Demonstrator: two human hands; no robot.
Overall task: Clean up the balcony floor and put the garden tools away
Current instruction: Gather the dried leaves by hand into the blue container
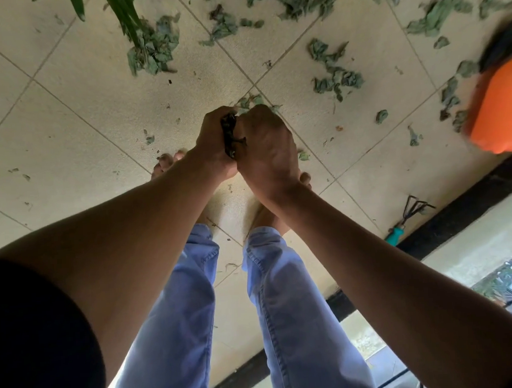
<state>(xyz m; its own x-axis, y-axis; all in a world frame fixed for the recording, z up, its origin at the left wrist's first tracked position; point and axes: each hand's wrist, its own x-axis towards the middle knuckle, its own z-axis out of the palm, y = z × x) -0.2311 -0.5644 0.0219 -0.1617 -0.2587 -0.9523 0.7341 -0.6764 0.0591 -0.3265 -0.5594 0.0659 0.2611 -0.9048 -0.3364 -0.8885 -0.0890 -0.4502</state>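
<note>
Both my hands are held together low over the beige tiled floor, cupped round a dark clump of dried leaves. My left hand grips it from the left and my right hand presses against it from the right. Wilted green leaves lie scattered over the tiles beyond my hands, thickest toward the top right. A small hand rake with a teal handle lies on the floor by the black border strip at the right.
An orange bucket stands at the right edge. Long green plant blades hang in at the top left. My bare feet and blue trouser legs are below my hands. A black border strip and a pale ledge run along the right.
</note>
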